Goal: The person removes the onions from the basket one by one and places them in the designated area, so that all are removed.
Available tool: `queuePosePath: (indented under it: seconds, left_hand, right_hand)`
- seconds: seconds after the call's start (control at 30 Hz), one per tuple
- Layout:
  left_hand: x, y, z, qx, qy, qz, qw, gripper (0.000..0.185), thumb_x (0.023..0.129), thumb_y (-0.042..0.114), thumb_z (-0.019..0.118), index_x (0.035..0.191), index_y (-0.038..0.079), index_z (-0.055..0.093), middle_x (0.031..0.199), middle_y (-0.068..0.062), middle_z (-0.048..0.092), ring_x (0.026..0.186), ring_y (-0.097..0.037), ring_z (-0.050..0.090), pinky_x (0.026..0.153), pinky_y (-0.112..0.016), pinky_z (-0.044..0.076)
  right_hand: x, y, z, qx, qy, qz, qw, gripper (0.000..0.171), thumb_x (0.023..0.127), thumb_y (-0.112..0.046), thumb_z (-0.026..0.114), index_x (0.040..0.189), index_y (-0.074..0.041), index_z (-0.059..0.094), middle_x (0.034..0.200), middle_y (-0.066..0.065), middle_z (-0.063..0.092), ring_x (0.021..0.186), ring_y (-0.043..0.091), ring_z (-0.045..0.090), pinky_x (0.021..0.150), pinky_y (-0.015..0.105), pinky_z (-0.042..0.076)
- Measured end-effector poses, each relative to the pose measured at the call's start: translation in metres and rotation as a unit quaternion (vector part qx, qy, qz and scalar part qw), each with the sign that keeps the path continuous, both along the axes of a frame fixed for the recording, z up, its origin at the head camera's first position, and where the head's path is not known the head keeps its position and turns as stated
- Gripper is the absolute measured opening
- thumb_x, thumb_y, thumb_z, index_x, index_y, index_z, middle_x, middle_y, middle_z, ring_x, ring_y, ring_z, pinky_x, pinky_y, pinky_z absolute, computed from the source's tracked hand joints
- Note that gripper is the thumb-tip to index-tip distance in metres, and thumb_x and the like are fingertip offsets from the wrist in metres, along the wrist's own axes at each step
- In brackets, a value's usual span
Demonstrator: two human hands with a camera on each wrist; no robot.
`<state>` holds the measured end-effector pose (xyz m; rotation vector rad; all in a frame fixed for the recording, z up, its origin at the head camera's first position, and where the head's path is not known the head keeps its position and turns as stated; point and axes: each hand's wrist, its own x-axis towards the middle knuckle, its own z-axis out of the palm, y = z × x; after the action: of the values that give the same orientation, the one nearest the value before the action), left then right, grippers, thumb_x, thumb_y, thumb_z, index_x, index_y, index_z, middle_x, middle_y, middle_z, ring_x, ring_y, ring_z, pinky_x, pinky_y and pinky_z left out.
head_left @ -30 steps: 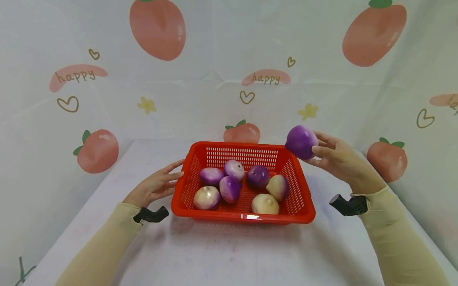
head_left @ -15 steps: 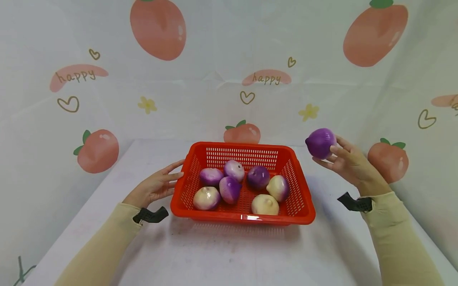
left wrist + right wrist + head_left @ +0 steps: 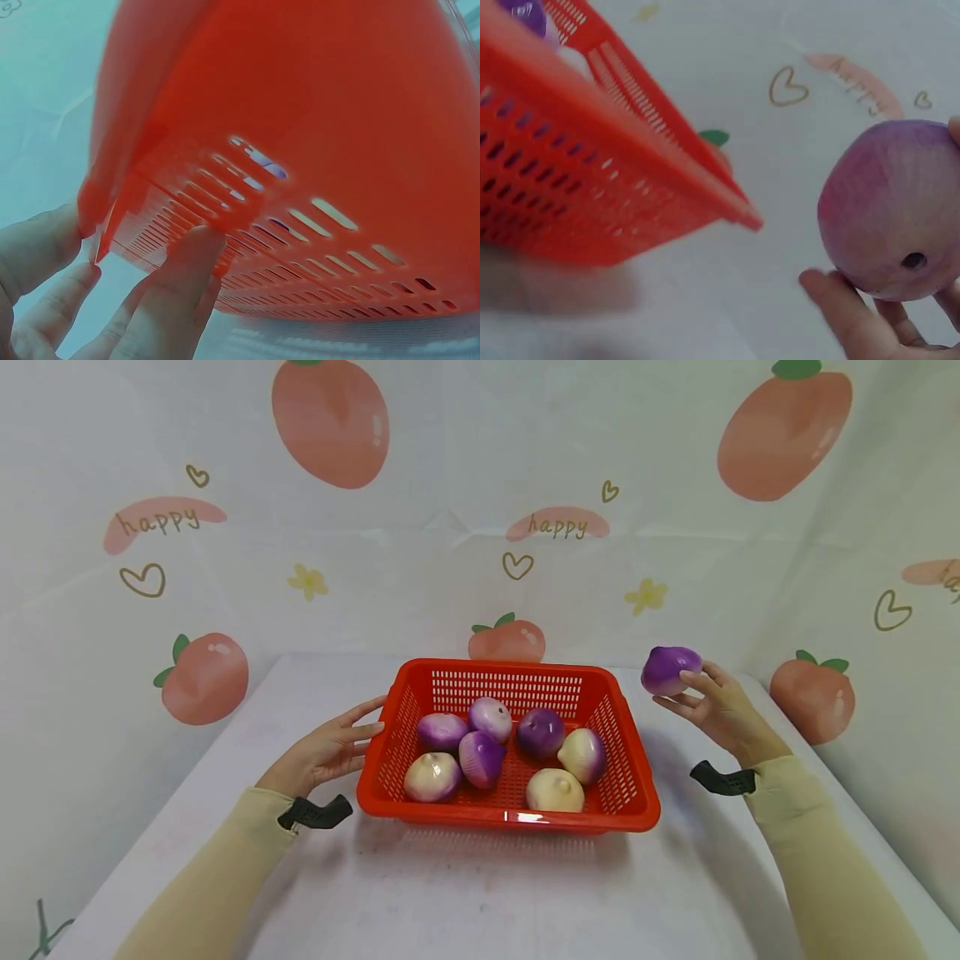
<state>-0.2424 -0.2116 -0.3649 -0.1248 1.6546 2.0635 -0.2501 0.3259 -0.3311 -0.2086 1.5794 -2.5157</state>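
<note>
To the right of the red basket [image 3: 508, 752], just outside its far right corner and apart from its rim, the right hand [image 3: 716, 706] cups a purple onion [image 3: 670, 669] in curled fingertips; in the right wrist view the same onion [image 3: 896, 214] rests on those fingers [image 3: 855, 319] with the basket's outer wall [image 3: 577, 172] off to the left of it. At the basket's left wall the left hand [image 3: 330, 747] lies with its fingers spread and nearly straight, tips touching the plastic, and the left wrist view shows them [image 3: 176, 289] pressed flat against the slotted side [image 3: 315, 172] rather than curled round it. Inside the basket lie seven more onions [image 3: 482, 757], some purple, some pale with a purple blush, all close together on the floor of it. Judging from this, the step in hand is carrying one onion out beside the basket while the other hand steadies it; setting it on the white table [image 3: 480, 893] would call for lowering it gently, since a round thing may roll. The only writing legible is the word "happy" [image 3: 557, 524], printed on the backdrop [image 3: 450, 485] behind the basket.
</note>
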Motion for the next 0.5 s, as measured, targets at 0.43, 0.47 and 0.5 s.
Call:
queuePosePath:
  seconds: [0.43, 0.47, 0.5]
  left_hand:
    - [0.001, -0.001, 0.0, 0.006, 0.007, -0.011, 0.9999, 0.067, 0.096, 0.017, 0.06, 0.153, 0.027, 0.027, 0.115, 0.0, 0.061, 0.096, -0.019, 0.069, 0.077, -0.033, 0.059]
    - [0.001, -0.001, 0.0, 0.007, 0.006, -0.011, 0.9999, 0.067, 0.096, 0.017, 0.06, 0.153, 0.027, 0.027, 0.115, 0.0, 0.06, 0.096, -0.019, 0.068, 0.078, -0.033, 0.059]
    - [0.001, -0.001, 0.0, 0.007, 0.006, -0.011, 0.9999, 0.067, 0.096, 0.017, 0.06, 0.153, 0.027, 0.027, 0.116, 0.0, 0.06, 0.096, -0.019, 0.068, 0.078, -0.033, 0.059]
  right_hand:
    - [-0.021, 0.009, -0.036, 0.148, -0.031, -0.087, 0.985, 0.058, 0.093, -0.01, 0.064, 0.133, -0.016, 0.022, 0.12, -0.001, 0.037, 0.106, 0.005, 0.049, 0.087, 0.015, 0.052]
    - [-0.023, 0.009, -0.039, 0.159, -0.035, -0.087, 0.983, 0.064, 0.092, -0.01, 0.065, 0.136, -0.015, 0.019, 0.12, -0.002, 0.036, 0.107, 0.006, 0.047, 0.089, 0.015, 0.052]
    - [-0.024, 0.009, -0.041, 0.169, -0.039, -0.087, 0.981, 0.069, 0.092, -0.01, 0.065, 0.14, -0.013, 0.016, 0.12, -0.002, 0.035, 0.108, 0.006, 0.045, 0.089, 0.014, 0.051]
